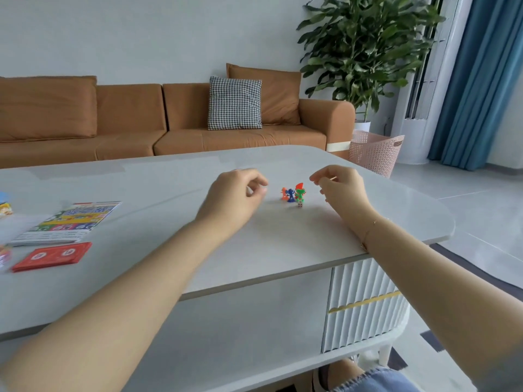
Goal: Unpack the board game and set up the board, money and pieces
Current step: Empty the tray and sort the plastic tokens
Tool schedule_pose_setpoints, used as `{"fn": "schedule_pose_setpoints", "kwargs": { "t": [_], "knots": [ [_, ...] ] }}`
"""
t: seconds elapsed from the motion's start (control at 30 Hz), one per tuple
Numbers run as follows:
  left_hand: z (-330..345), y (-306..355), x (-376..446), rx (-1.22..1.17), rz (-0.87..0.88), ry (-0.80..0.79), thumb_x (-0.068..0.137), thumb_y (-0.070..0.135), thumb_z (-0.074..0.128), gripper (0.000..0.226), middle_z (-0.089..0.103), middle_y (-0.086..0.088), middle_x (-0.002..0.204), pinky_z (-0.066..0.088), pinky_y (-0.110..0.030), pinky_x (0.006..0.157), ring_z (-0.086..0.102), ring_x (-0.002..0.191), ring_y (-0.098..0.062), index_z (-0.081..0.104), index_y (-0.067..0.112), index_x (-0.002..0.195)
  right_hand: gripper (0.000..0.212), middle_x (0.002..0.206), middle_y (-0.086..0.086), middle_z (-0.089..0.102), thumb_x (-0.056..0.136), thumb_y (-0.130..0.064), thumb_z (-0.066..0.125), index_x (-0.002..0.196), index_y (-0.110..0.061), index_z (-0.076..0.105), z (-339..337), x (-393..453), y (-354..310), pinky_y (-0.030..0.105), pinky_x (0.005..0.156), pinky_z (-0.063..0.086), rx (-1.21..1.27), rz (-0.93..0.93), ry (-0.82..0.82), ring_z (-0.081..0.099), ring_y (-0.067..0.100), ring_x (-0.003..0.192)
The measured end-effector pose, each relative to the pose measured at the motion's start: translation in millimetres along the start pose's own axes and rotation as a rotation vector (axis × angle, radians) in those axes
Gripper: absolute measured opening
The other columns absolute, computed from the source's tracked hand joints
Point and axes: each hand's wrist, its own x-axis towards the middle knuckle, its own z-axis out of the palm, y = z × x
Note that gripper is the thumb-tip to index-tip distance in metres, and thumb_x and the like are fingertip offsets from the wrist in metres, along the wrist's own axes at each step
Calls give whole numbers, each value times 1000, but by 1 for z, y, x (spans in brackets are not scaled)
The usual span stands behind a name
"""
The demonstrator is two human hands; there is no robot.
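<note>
Pieces are out: small plastic pawns (293,193) (orange, blue, green, red) stand bunched together mid-tabletop (169,264), a white die (299,204) just in front of them. Left hand (235,196) hovers just left of the cluster, fingers loosely curled, nothing visible in it. Right hand (339,188) is just right of the cluster, thumb and forefinger pinched on something thin; can't tell what, maybe clear packaging. Folded game board (70,222) still lies closed at the left side of the tabletop, a stack of red cards or money (53,256) near it toward the person, well apart from the pawns. My read: pawns are light, rigid, top-heavy on small bases, easy to knock over as a group, so pinch each by the body from above, one at a time. Die will roll if nudged. Board looks like stiff card; take it by the edge fold to open. Red stack is slick paper, likely to fan out; grip across the whole stack. Board unfolding not yet done.
</note>
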Motion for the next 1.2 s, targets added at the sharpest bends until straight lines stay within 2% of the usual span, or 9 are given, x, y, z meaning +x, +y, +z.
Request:
{"fn": "schedule_pose_setpoints", "kwargs": {
  "t": [0.07, 0.13, 0.3, 0.37, 0.43, 0.57, 0.83, 1.03, 1.2],
  "knots": [
    [-29, -22, -11, 21, -79, 6, 89, 19, 57, 12, 66, 9, 85, 48, -23, 62, 60, 67, -9, 68, 24, 91, 34, 91, 1, 67, 81, 2, 42, 78, -20, 69, 4, -8, -9, 32, 73, 50, -48, -109, 12, 60, 19, 78],
    [-53, -50, -19, 73, -150, -6, 90, 15, 54, 17, 67, 8, 94, 43, -22, 72, 59, 80, -10, 69, 23, 95, 37, 92, -2, 65, 80, 8, 42, 82, -15, 70, 13, -17, -21, 26, 72, 46, -122, -263, -49, 57, 15, 78],
    [-78, -86, -42, 27, -133, -201, 92, 2, 50, 28, 61, 6, 102, 41, -12, 76, 57, 94, -5, 71, 19, 98, 49, 98, -10, 63, 79, 8, 38, 94, -26, 70, 46, -37, -41, 21, 72, 46, -220, -467, -400, 60, 12, 89],
    [-76, -90, -46, -26, -106, -205, 92, 0, 49, 31, 62, 7, 100, 41, -14, 79, 58, 96, -5, 73, 18, 97, 55, 105, -13, 62, 79, 8, 35, 107, -27, 67, 59, -45, -46, 12, 75, 42, -271, -500, -536, 59, 5, 96],
    [-72, -92, -48, -50, -96, -202, 92, -1, 47, 33, 62, 8, 102, 39, -9, 80, 58, 97, -4, 73, 19, 98, 59, 108, -12, 62, 77, 10, 34, 113, -24, 65, 70, -48, -47, 12, 78, 42, -307, -528, -597, 59, 5, 98],
    [-62, -90, -43, -60, -73, -255, 88, -8, 38, 47, 62, 6, 106, 43, -16, 88, 57, 100, -7, 72, 21, 103, 63, 112, -8, 64, 73, 14, 33, 114, -22, 64, 73, -46, -45, 23, 86, 47, -283, -530, -646, 61, 10, 99],
    [-56, -92, -33, -40, -151, -281, 83, -8, 32, 51, 61, 7, 107, 42, -26, 100, 55, 109, -12, 72, 18, 101, 56, 99, -8, 63, 74, 13, 36, 110, -17, 67, 72, -50, -44, 21, 85, 45, -317, -532, -549, 60, 11, 94],
    [-52, -93, -32, 21, -159, -252, 85, -12, 30, 53, 54, 0, 109, 33, -15, 88, 49, 103, -11, 69, 13, 111, 62, 121, -17, 59, 72, -6, 31, 125, -27, 56, 70, -50, -48, 12, 96, 35, -334, -568, -759, 44, 0, 114],
    [-52, -93, -36, -17, -144, -231, 88, -10, 30, 52, 55, 3, 108, 36, -10, 77, 49, 94, -9, 63, 14, 120, 54, 126, -13, 56, 85, 4, 36, 126, -27, 54, 73, -47, -43, 19, 102, 29, -348, -479, -729, 39, 8, 124]
  ]
}}
